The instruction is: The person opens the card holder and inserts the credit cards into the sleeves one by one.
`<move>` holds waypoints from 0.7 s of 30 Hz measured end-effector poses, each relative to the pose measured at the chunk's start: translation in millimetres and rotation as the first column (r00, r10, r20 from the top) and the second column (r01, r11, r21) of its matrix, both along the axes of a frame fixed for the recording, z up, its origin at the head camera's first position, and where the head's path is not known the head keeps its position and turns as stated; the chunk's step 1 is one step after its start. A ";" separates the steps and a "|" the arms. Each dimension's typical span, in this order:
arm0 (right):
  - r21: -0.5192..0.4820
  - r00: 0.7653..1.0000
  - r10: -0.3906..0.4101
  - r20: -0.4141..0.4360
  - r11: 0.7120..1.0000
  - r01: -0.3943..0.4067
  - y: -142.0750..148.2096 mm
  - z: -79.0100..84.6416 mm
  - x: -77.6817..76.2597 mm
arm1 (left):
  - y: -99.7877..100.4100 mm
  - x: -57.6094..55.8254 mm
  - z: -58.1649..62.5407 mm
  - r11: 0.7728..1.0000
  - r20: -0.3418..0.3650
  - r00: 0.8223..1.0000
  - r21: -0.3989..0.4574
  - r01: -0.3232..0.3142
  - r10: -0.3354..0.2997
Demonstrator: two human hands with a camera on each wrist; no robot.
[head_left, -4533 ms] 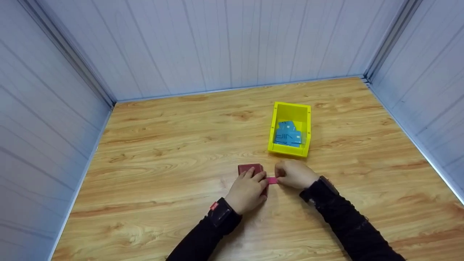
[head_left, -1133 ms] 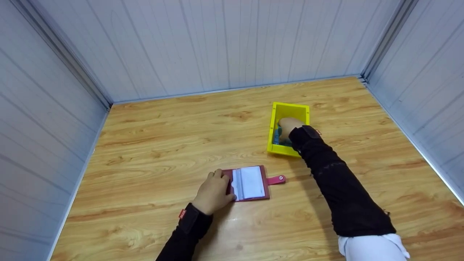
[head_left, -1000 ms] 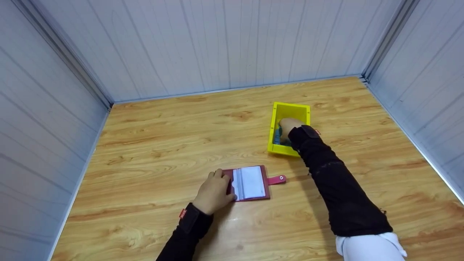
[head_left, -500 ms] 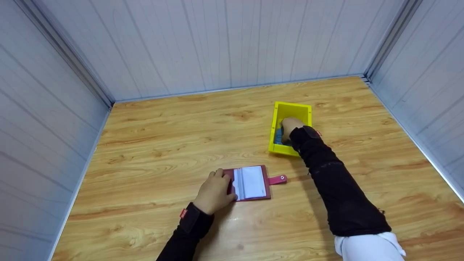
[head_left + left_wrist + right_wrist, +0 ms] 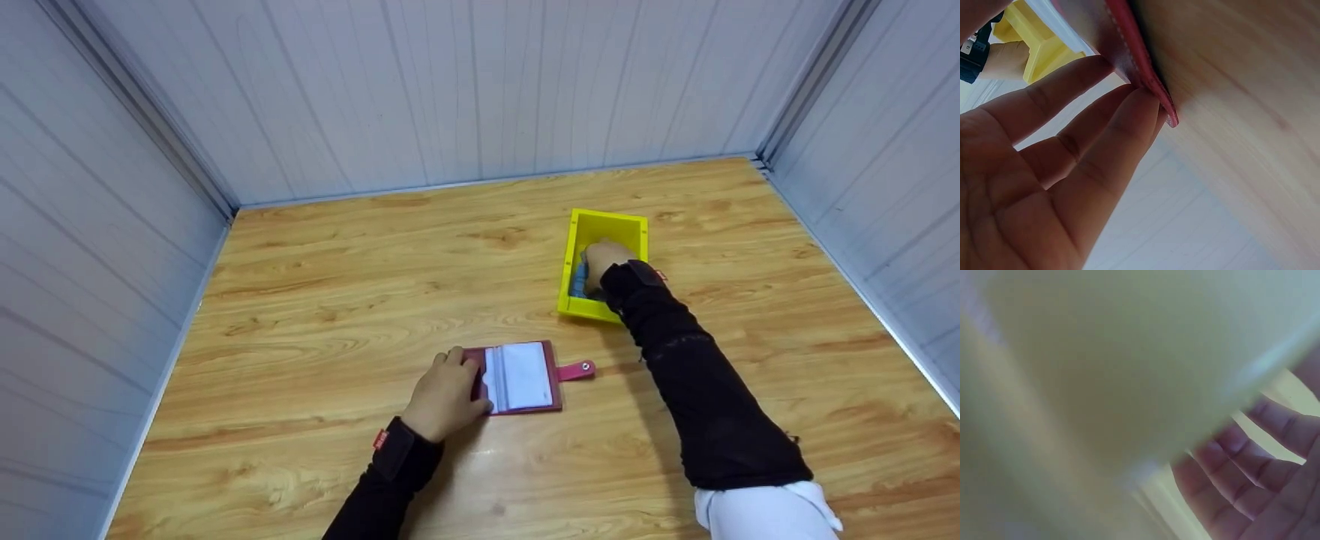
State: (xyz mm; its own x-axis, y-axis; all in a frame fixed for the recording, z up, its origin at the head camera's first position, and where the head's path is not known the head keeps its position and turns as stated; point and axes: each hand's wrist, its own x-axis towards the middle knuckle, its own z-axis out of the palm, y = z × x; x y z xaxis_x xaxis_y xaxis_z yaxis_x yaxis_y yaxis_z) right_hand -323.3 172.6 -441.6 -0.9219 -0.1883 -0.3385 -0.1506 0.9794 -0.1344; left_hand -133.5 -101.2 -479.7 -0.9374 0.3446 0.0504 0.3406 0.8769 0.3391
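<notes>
A small dark red card holder (image 5: 556,390) lies opened out on the table, its clear-and-white sleeves (image 5: 525,375) facing up. Its pink snap strap (image 5: 576,370) sticks out to the right. My left hand (image 5: 444,397) rests on the left cover; in the left wrist view its fingertips press on the red cover's edge (image 5: 1145,73). My right hand (image 5: 606,259) reaches down into a yellow bin (image 5: 589,309). Blue cards (image 5: 579,279) show beside it there. In the right wrist view a blurred pale surface hides the right fingertips, so whether they hold a card is unclear.
The wood-grain table (image 5: 360,300) has pale panel walls at the back (image 5: 420,97) and on both sides. The bin stands behind and to the right of the card holder.
Earlier the card holder was folded under my left hand while my right hand pinched its strap. Now it lies opened and my right hand is inside the bin. Over the last second little moved.
</notes>
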 end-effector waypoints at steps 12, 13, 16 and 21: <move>-0.012 0.987 0.094 -0.130 0.995 -0.097 2.4 15.0 5.9 | -1.8 -0.1 -1.7 1.000 -0.048 0.999 0.011 0.018 -0.018; -0.026 0.986 0.098 -0.136 0.994 -0.102 3.2 16.1 5.9 | -1.8 -0.2 -1.7 1.000 -0.045 0.999 0.013 0.018 -0.017; -0.072 0.983 0.114 -0.146 0.989 -0.126 6.6 23.1 8.9 | -1.8 -0.3 -1.3 1.000 -0.025 1.000 0.017 0.015 -0.015; -0.110 0.979 0.118 -0.167 0.984 -0.137 11.8 40.9 17.4 | -1.3 -0.3 -1.0 1.000 -0.004 1.000 0.018 0.015 -0.015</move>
